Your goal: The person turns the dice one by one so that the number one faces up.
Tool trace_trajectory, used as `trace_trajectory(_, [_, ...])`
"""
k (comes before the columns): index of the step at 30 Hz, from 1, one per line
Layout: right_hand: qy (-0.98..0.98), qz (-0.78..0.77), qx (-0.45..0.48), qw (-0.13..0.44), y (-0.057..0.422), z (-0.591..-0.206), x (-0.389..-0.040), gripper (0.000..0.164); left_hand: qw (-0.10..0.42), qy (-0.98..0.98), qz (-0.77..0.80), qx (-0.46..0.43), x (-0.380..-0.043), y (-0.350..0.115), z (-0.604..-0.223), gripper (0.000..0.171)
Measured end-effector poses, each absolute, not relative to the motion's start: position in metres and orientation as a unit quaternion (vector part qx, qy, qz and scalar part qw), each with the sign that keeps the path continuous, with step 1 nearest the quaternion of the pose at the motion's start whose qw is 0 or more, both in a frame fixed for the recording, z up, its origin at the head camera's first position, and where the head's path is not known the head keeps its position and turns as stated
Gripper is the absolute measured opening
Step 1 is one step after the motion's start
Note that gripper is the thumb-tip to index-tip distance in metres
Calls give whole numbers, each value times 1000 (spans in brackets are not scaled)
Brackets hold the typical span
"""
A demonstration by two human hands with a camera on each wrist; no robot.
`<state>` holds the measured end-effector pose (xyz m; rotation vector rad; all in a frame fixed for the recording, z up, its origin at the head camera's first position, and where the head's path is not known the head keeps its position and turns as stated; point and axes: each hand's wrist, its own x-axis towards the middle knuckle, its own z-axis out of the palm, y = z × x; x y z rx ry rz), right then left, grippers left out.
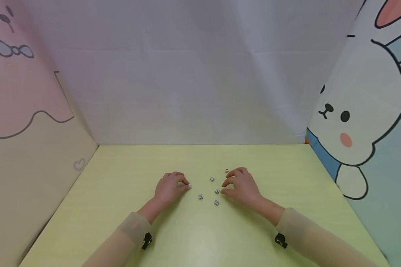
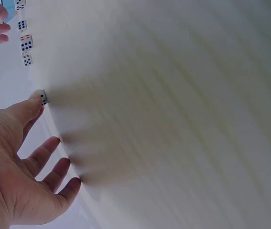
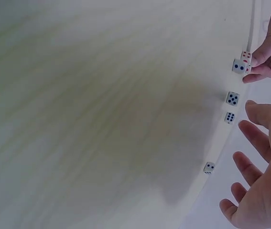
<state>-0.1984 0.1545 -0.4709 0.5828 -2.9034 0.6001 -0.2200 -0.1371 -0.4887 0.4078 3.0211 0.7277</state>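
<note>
And here's the scene: a pale back wall (image 1: 194,81) rises behind a light yellow table (image 1: 120,174), with two beige sleeves (image 1: 115,241) reaching in from the near edge. Now the hands! The left hand (image 1: 169,188) pinches one die (image 1: 189,185) between thumb and index finger, its other fingers spread; whether that die touches the tabletop, I can't tell. Across from it, the right hand (image 1: 243,188) has its fingers spread and slightly bent, gripping nothing, its thumb just beside the middle die (image 1: 217,191).

Down to the small stuff: the far die (image 1: 226,170) lies near the right index fingertip, the upper die (image 1: 212,178) between the hands, with the left-lying die (image 1: 201,196) and the nearest die (image 1: 216,202) closer in. The score, as I judge it: early going, one die in hand, five scattered loose, no row or stack formed.
</note>
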Motion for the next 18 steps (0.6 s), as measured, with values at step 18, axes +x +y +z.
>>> trace_trajectory(18, [-971,165,166,51,136,-480,-199,15,7,963,238,127,-220,-136,-485,7])
